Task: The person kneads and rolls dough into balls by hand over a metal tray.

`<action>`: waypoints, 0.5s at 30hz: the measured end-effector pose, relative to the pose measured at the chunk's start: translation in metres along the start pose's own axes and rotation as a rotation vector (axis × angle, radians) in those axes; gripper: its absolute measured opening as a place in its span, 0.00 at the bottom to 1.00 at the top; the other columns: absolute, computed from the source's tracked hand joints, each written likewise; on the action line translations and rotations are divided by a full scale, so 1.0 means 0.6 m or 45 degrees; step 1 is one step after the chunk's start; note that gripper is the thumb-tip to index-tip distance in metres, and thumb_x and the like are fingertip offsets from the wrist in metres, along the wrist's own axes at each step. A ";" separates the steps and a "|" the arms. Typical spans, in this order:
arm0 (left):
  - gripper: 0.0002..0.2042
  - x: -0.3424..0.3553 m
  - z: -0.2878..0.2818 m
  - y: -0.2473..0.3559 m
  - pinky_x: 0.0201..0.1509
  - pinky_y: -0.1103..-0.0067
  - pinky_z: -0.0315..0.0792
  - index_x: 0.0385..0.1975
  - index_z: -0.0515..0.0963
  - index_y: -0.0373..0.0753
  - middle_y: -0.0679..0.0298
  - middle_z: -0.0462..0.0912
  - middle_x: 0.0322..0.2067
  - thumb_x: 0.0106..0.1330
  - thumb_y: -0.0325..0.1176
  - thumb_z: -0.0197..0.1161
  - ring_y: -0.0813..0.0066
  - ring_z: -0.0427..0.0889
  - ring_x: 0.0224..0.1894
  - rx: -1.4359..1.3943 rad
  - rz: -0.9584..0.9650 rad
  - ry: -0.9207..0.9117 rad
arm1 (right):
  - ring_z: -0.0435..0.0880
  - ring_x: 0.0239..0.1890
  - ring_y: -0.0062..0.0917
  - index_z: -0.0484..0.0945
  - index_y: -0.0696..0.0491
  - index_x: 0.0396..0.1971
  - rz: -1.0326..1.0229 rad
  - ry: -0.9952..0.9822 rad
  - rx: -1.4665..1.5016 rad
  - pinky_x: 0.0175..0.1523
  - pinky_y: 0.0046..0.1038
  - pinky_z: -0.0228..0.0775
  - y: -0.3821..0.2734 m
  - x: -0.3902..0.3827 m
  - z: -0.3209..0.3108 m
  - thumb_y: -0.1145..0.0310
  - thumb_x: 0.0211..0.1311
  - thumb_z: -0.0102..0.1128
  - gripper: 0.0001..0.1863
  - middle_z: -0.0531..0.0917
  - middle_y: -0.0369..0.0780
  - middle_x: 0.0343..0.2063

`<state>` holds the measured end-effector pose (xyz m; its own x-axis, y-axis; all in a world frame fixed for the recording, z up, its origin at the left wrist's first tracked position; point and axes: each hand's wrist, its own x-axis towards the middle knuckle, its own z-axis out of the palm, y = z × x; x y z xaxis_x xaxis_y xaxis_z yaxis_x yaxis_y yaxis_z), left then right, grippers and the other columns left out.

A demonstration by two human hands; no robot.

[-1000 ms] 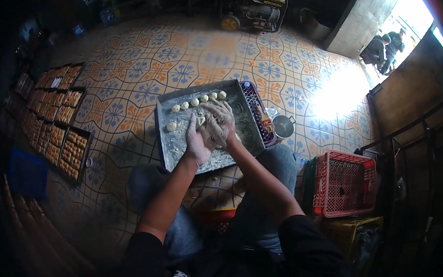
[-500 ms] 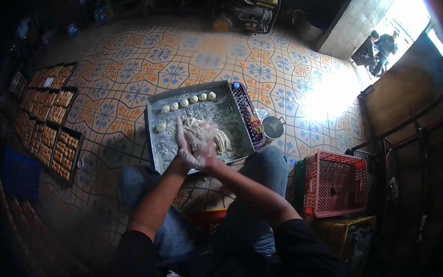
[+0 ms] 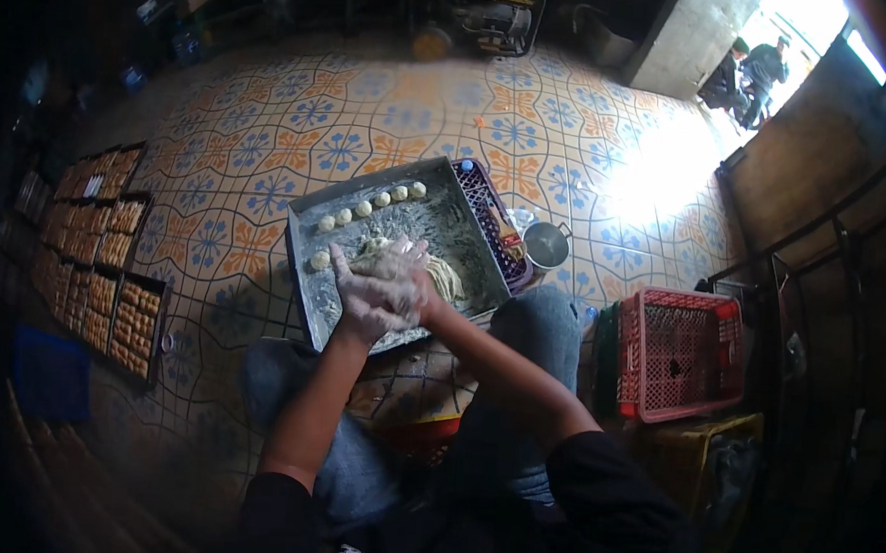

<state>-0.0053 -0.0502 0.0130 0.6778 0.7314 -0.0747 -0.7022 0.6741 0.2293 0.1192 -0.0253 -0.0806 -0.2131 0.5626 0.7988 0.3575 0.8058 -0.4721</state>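
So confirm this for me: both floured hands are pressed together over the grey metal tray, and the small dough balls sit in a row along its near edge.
Not quite. The head view shows the small dough balls lined along the far edge of the grey metal tray, away from the person. Both floured hands, left and right, are pressed together over it.

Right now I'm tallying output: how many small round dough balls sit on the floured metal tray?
6: five in a row along the far edge, one by the left edge. The floury hands may hide more.
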 end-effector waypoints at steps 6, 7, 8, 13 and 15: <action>0.44 0.030 -0.047 -0.003 0.76 0.60 0.60 0.70 0.65 0.38 0.50 0.73 0.65 0.73 0.73 0.34 0.58 0.73 0.67 0.271 -0.055 0.183 | 0.87 0.43 0.36 0.85 0.57 0.45 0.554 0.118 -0.049 0.55 0.36 0.76 -0.012 -0.020 -0.009 0.62 0.62 0.65 0.17 0.87 0.46 0.40; 0.47 -0.002 -0.045 0.005 0.76 0.59 0.59 0.72 0.60 0.33 0.45 0.67 0.69 0.72 0.74 0.34 0.52 0.69 0.70 0.322 0.057 0.124 | 0.87 0.43 0.36 0.85 0.57 0.44 0.364 0.209 -0.190 0.55 0.36 0.76 -0.075 0.001 0.025 0.62 0.63 0.64 0.16 0.87 0.46 0.39; 0.52 -0.026 -0.020 0.006 0.76 0.58 0.58 0.75 0.55 0.29 0.40 0.60 0.73 0.70 0.76 0.34 0.47 0.64 0.74 0.372 0.160 0.037 | 0.87 0.43 0.37 0.86 0.57 0.44 0.261 0.254 -0.257 0.56 0.36 0.76 -0.106 0.023 0.023 0.61 0.64 0.63 0.16 0.87 0.46 0.39; 0.51 -0.003 0.005 -0.009 0.70 0.64 0.67 0.72 0.65 0.44 0.56 0.73 0.66 0.62 0.82 0.39 0.58 0.73 0.67 0.377 0.076 0.545 | 0.82 0.54 0.47 0.84 0.55 0.51 0.667 -0.020 0.130 0.60 0.47 0.72 -0.058 0.077 -0.031 0.52 0.64 0.63 0.24 0.83 0.52 0.52; 0.50 0.011 -0.029 -0.024 0.72 0.64 0.62 0.70 0.67 0.49 0.60 0.72 0.66 0.59 0.84 0.40 0.63 0.71 0.67 0.372 0.077 0.497 | 0.74 0.65 0.55 0.81 0.53 0.60 1.376 -0.164 0.262 0.66 0.54 0.65 -0.038 0.078 -0.037 0.45 0.64 0.62 0.32 0.73 0.54 0.67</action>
<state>0.0057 -0.0534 -0.0077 0.4661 0.7900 -0.3983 -0.6093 0.6130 0.5029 0.1211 -0.0218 -0.0244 0.0230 0.9936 -0.1107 0.2568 -0.1129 -0.9599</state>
